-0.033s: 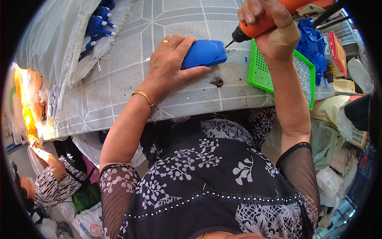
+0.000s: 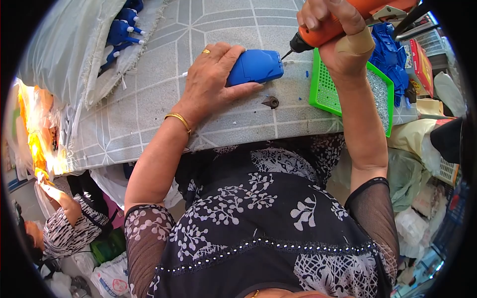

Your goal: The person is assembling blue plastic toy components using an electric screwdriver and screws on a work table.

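My left hand [image 2: 211,79] presses a blue plastic part [image 2: 256,66] flat on the grey patterned table [image 2: 164,99], fingers wrapped over its left end. My right hand [image 2: 333,30] grips an orange electric screwdriver [image 2: 343,22]; its dark tip touches the right top corner of the blue part. A tan bandage wraps the right hand near the wrist. A small dark cone-shaped piece [image 2: 271,102] lies on the table just below the blue part.
A green perforated tray [image 2: 325,92] of small screws sits under my right forearm. Blue plastic parts [image 2: 390,54] are piled at the right, more blue pieces [image 2: 121,30] at the upper left. Another person [image 2: 64,218] sits at lower left. Bags and boxes crowd the right side.
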Action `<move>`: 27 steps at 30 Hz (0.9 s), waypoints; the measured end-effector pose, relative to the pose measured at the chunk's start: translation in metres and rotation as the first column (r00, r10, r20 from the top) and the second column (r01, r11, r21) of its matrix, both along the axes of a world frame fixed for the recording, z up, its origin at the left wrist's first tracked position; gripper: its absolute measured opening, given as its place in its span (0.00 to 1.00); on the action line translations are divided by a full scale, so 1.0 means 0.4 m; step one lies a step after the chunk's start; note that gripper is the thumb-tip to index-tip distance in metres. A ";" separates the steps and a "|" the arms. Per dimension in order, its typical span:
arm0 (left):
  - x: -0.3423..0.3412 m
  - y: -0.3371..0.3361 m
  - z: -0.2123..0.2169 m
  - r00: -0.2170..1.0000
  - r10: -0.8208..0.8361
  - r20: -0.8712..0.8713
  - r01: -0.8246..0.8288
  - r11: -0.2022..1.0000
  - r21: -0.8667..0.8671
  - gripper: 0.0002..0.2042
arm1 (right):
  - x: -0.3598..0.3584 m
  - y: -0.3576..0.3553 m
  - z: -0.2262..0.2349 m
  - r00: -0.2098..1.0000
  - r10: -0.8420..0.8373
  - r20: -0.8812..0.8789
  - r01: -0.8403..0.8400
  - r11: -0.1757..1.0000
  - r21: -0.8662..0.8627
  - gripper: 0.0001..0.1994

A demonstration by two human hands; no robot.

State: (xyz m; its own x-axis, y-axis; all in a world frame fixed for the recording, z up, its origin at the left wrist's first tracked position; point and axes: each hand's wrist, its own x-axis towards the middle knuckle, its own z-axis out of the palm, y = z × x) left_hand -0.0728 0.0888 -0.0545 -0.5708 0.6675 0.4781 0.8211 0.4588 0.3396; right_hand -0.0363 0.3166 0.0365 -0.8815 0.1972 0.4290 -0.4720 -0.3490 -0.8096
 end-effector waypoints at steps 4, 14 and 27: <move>0.000 -0.001 0.002 1.000 -0.001 0.003 0.001 1.000 0.002 0.34 | -0.001 0.000 -0.003 1.000 0.002 -0.011 -0.002 1.000 -0.007 0.12; 0.000 0.000 0.000 1.000 -0.007 -0.004 0.007 1.000 0.001 0.34 | -0.120 0.014 -0.113 0.713 0.441 -0.545 -0.631 0.743 -0.223 0.13; 0.000 0.012 -0.003 1.000 -0.012 -0.017 0.011 1.000 -0.025 0.34 | 0.008 -0.007 -0.038 0.997 -0.015 0.080 0.018 0.999 -0.042 0.14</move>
State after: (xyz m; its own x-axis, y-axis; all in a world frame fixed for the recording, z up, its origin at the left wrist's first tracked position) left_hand -0.0728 0.0935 -0.0557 -0.5550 0.6857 0.4710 0.8318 0.4575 0.3142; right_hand -0.0332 0.3139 0.0214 -0.9091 0.2286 0.3484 -0.4126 -0.3771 -0.8292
